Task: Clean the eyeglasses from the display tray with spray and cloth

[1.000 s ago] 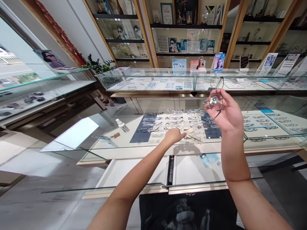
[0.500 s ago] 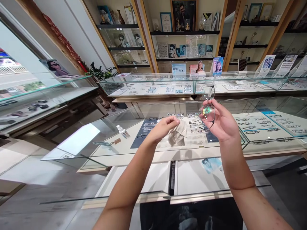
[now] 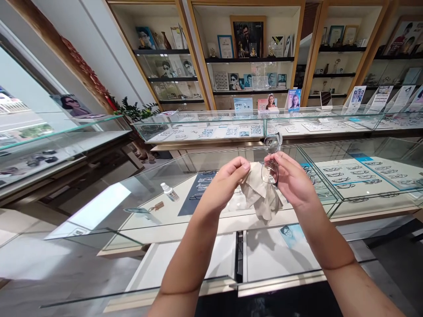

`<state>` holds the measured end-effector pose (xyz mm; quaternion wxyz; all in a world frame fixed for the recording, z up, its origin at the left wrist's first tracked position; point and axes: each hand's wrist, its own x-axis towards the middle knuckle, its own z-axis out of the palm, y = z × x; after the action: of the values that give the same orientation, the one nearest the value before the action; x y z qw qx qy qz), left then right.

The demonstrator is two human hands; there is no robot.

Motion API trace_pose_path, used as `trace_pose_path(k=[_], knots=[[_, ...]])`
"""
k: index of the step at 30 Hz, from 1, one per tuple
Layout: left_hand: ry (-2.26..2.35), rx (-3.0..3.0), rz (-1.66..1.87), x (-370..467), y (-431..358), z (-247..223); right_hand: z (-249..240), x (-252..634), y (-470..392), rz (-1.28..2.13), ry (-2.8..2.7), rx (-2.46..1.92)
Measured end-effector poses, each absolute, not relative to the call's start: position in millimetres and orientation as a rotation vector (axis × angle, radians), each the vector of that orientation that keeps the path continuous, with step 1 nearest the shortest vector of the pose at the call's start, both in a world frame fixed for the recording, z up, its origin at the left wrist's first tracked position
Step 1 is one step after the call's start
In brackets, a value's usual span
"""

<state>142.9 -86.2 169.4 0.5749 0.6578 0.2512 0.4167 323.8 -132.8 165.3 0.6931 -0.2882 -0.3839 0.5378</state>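
Note:
A beige cloth (image 3: pixel 261 193) with a zigzag edge hangs from my left hand (image 3: pixel 229 180), pinched between thumb and fingers. My right hand (image 3: pixel 294 178) grips a pair of glasses (image 3: pixel 270 171) with clear lenses and a thin dark frame, held on end at the bridge. The lower lens is beside the cloth's upper part; whether they touch I cannot tell. Both hands are above the glass display case (image 3: pixel 158 226).
On the case at left stand a white spray bottle (image 3: pixel 170 192), a brown tag (image 3: pixel 157 206) and a teal-rimmed object (image 3: pixel 137 211). Below, white drawers (image 3: pixel 274 259) are pulled out. Behind is another glass case (image 3: pixel 205 118) with upright cards.
My right hand has moved left with the glasses, closer to the cloth. The cloth now hangs more spread out below my left hand. The view has tilted up slightly.

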Motion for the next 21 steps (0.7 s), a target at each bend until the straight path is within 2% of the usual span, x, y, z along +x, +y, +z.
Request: trace_pose_path(k=[15,21], knots=[[0.485,1.570,1.001,145,-92,171,158,316,-131,1.103,-0.884,-0.651],[0.458,1.557,1.131,158,-96,160,162,313,-136,1.152,-0.872,-0.634]])
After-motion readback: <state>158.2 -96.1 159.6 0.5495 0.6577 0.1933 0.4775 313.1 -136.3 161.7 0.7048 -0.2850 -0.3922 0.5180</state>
